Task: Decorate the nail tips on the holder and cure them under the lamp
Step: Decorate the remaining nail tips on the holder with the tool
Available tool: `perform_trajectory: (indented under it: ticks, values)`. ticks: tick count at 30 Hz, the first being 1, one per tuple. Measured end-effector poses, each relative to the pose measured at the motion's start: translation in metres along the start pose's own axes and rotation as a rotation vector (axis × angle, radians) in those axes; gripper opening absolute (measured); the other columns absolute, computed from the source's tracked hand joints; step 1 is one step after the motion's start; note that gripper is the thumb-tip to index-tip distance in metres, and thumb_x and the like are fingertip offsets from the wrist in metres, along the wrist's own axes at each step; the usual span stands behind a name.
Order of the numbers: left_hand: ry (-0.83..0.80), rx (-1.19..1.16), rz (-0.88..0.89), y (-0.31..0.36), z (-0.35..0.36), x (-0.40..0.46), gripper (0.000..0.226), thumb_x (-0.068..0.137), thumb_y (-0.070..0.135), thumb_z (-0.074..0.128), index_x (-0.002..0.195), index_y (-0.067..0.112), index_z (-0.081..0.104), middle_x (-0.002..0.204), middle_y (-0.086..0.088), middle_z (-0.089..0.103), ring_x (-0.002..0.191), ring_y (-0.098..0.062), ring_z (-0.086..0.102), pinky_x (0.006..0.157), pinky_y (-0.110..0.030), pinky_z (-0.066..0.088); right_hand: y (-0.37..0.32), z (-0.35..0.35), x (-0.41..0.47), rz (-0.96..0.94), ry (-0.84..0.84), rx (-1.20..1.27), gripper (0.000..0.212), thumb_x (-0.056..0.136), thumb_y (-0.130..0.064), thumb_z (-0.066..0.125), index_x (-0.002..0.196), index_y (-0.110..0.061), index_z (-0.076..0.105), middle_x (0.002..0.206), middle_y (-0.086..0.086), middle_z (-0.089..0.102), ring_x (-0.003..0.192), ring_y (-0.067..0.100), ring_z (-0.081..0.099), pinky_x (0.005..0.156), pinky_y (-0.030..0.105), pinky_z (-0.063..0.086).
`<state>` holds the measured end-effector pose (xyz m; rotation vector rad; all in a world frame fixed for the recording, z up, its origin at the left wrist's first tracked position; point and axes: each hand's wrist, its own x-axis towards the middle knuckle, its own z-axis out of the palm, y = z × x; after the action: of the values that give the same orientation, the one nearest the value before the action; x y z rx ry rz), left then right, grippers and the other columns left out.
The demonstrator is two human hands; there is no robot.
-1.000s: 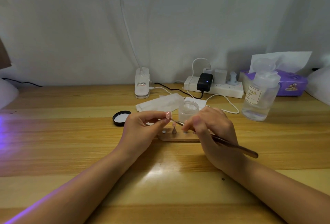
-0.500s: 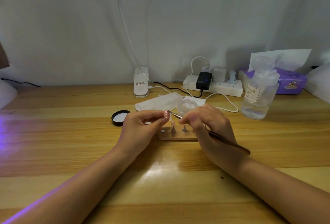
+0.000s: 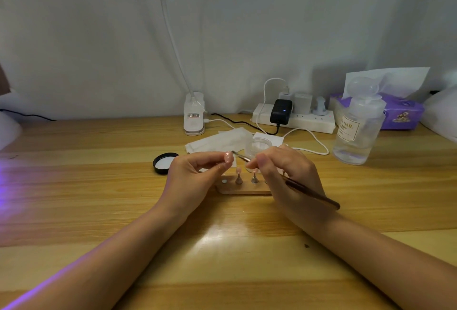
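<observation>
Wooden holder (image 3: pixel 243 189) half-hidden; left hand (image 3: pixel 195 181) pinches nail tip (image 3: pixel 228 157), right hand (image 3: pixel 288 173) grips brush (image 3: pixel 311 193).

My left hand (image 3: pixel 195 176) pinches a pink nail tip (image 3: pixel 228 157) above the wooden holder (image 3: pixel 243 189) while my right hand (image 3: pixel 288 171) grips a brush (image 3: pixel 310 192) aimed at it, over the desk (image 3: pixel 99 186).

A home nail-art corner on a wooden desk (image 3: pixel 74 186) against a cloth-draped wall: at the desk's back edge sit a power strip (image 3: pixel 296 118) with chargers, a clip lamp (image 3: pixel 194 114), and toward the back right corner a tissue pack (image 3: pixel 400 112) and a clear bottle (image 3: pixel 356 131) labelled "NAIL".
</observation>
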<state>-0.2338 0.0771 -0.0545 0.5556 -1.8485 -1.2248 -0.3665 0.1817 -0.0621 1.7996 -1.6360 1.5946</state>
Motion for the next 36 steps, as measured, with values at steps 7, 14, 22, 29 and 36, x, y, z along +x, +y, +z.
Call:
perform_trajectory:
  ticks: [7, 14, 22, 29, 36]
  values:
    - [0.003, 0.002, 0.010, -0.0002, -0.0002, -0.0001, 0.014, 0.074, 0.014, 0.070, 0.081, 0.026, 0.072, 0.084, 0.022, 0.070, 0.088, 0.004, 0.063, 0.071, -0.007, 0.047, -0.0036, -0.0017, -0.0029, -0.077, -0.007, 0.048, 0.037, 0.092, -0.022, 0.040, 0.071, -0.009, 0.068, 0.069, -0.008, 0.062, 0.070, 0.001, 0.057, 0.072, 0.023, 0.041]
    - [0.007, 0.048, 0.036, 0.0003, -0.0011, -0.0006, 0.023, 0.074, 0.009, 0.071, 0.077, 0.032, 0.071, 0.079, 0.024, 0.069, 0.082, 0.004, 0.063, 0.070, -0.006, 0.046, -0.0025, -0.0003, -0.0013, -0.035, -0.024, 0.041, 0.038, 0.092, -0.027, 0.040, 0.074, -0.010, 0.068, 0.070, -0.004, 0.064, 0.071, 0.010, 0.059, 0.067, 0.041, 0.047]
    - [0.021, 0.072, 0.074, 0.0005, -0.0015, -0.0006, 0.022, 0.073, 0.011, 0.073, 0.071, 0.033, 0.071, 0.081, 0.019, 0.070, 0.079, 0.001, 0.061, 0.069, -0.007, 0.045, -0.0030, -0.0031, -0.0034, 0.042, 0.012, 0.108, 0.042, 0.092, -0.031, 0.036, 0.067, -0.013, 0.065, 0.067, -0.009, 0.062, 0.071, -0.001, 0.057, 0.070, 0.031, 0.044]
    - [0.011, 0.023, 0.024, 0.0025, -0.0007, -0.0017, 0.013, 0.066, 0.027, 0.071, 0.079, 0.023, 0.071, 0.083, 0.010, 0.071, 0.080, -0.003, 0.065, 0.067, -0.011, 0.049, -0.0033, -0.0020, -0.0002, 0.111, 0.026, 0.068, 0.033, 0.091, -0.032, 0.034, 0.075, -0.020, 0.061, 0.071, -0.003, 0.063, 0.075, 0.005, 0.057, 0.069, 0.034, 0.047]
    - [0.009, 0.056, 0.031, 0.0010, -0.0009, -0.0011, 0.015, 0.072, 0.011, 0.073, 0.075, 0.025, 0.069, 0.076, 0.011, 0.070, 0.076, -0.002, 0.064, 0.067, -0.012, 0.049, -0.0011, 0.0005, -0.0016, -0.043, -0.025, -0.022, 0.035, 0.092, -0.027, 0.040, 0.075, -0.012, 0.066, 0.070, 0.000, 0.063, 0.071, 0.014, 0.058, 0.068, 0.040, 0.044]
